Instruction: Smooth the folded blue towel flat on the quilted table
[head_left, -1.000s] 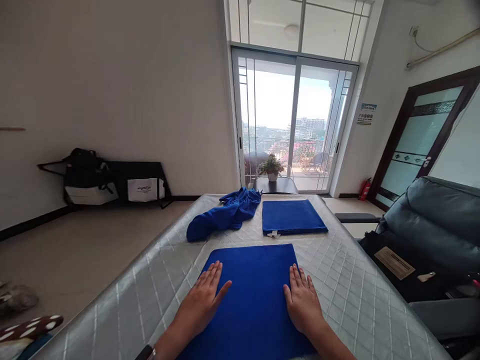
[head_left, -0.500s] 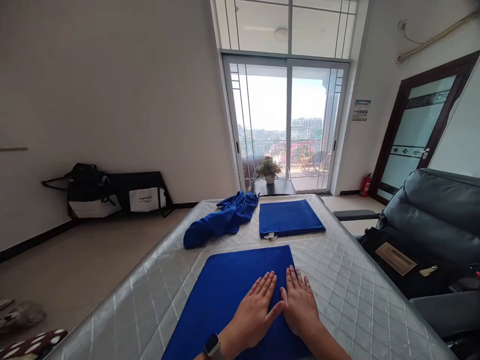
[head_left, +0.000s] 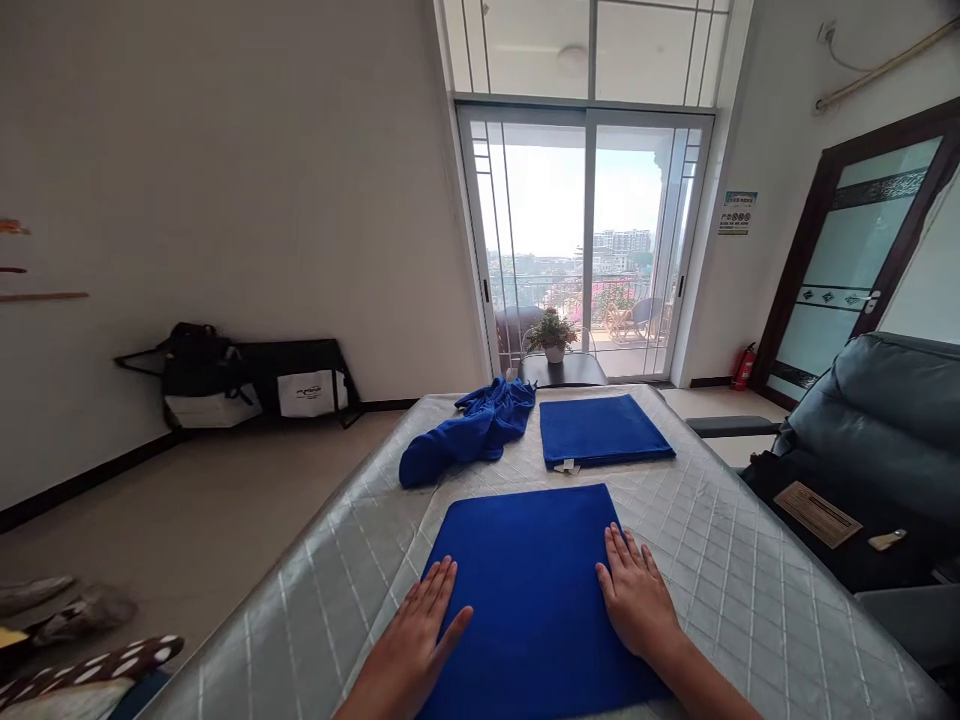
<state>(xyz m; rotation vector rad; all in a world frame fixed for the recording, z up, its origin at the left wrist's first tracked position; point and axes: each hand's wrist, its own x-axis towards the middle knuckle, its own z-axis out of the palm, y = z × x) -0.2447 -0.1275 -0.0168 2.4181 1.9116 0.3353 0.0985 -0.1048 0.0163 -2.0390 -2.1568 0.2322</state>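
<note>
A flat, folded blue cloth lies on the quilted silver-grey mattress right in front of me. My left hand rests palm down on its left edge, fingers stretched out and thumb apart. On the cloth's right edge lies my right hand, also flat with straight fingers. Beyond it, a neatly folded blue cloth with a small white tag sits at the far right. To its left is a crumpled blue cloth in a loose heap.
A dark leather armchair stands to the right, with a brown card on dark fabric. A potted plant sits on a small dark table beyond the mattress. Black bags rest by the left wall.
My left hand has slid left from the middle of the cloth to its left edge. My right hand stays at the right edge. The view has shifted slightly left.
</note>
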